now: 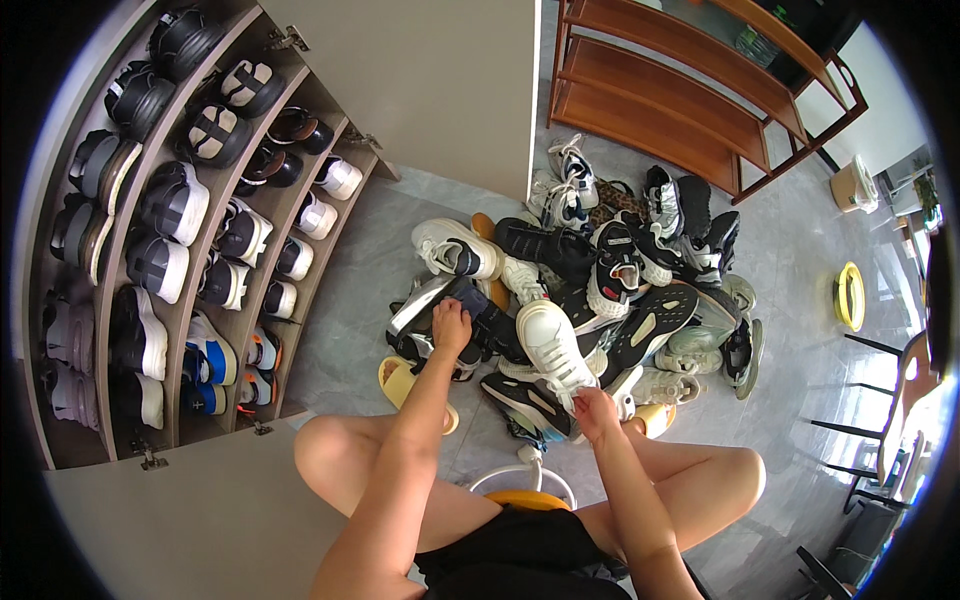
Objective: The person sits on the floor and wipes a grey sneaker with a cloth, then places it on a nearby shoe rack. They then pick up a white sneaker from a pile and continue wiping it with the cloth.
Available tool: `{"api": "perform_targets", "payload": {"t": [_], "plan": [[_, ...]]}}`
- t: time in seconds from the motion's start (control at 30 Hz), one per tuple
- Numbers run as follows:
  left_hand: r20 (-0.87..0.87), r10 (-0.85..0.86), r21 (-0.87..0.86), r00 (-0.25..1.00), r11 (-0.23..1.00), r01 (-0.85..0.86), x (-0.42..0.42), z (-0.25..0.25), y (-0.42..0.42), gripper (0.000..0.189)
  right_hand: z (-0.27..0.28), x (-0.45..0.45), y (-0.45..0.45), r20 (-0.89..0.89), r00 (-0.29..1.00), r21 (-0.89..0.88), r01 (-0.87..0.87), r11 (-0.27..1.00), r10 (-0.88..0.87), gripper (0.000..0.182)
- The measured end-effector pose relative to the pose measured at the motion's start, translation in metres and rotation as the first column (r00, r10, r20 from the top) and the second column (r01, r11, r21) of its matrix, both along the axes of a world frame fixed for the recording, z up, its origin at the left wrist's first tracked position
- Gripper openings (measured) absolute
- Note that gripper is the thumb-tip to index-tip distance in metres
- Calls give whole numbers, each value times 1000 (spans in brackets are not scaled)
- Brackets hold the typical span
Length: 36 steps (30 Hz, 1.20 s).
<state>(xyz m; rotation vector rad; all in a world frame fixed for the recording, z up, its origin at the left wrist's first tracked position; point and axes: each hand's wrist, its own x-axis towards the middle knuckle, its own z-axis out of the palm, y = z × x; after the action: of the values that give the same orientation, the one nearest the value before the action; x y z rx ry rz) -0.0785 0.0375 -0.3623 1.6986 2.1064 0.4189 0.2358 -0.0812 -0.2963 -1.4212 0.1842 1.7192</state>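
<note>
A large heap of mixed shoes lies on the grey tiled floor in front of me. My right hand point(596, 414) grips the heel end of a white lace-up sneaker point(551, 341), its toe pointing away from me. Over a black strapped shoe point(491, 319) at the heap's left side is my left hand point(452, 326); its fingers touch the dark item there, and whether they grip it cannot be told. Near it are a silver shoe point(427, 300) and a white sneaker point(454, 247). A black-soled shoe point(656, 322) lies sole up to the right.
An open shoe cabinet point(255, 176) with several filled shelves stands at left, its upper door point(427, 90) swung out beside the heap. A brown wooden rack point(652, 112) stands beyond. A yellow basin point(850, 296), a waste bin point(853, 187) and chairs point(896, 405) are at right.
</note>
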Motion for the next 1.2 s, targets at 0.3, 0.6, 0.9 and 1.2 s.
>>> {"api": "perform_targets", "payload": {"t": [0.3,0.6,0.9,1.2], "plan": [[179,391,-104,903,920,-378,-9,2,9,41,3,-1,1,12,999,-6,-33,999,33,6],[340,255,-143,905,965,-218,-9,-4,2,44,16,-10,8,128,984,18,-124,992,121,5],[572,51,332,819,898,-288,58,68,-21,30,48,-27,24,13,1000,85,-2,996,0,14],[524,-320,483,790,875,33,111,213,-78,20,132,-52,20,-191,977,272,-44,961,99,17]]}}
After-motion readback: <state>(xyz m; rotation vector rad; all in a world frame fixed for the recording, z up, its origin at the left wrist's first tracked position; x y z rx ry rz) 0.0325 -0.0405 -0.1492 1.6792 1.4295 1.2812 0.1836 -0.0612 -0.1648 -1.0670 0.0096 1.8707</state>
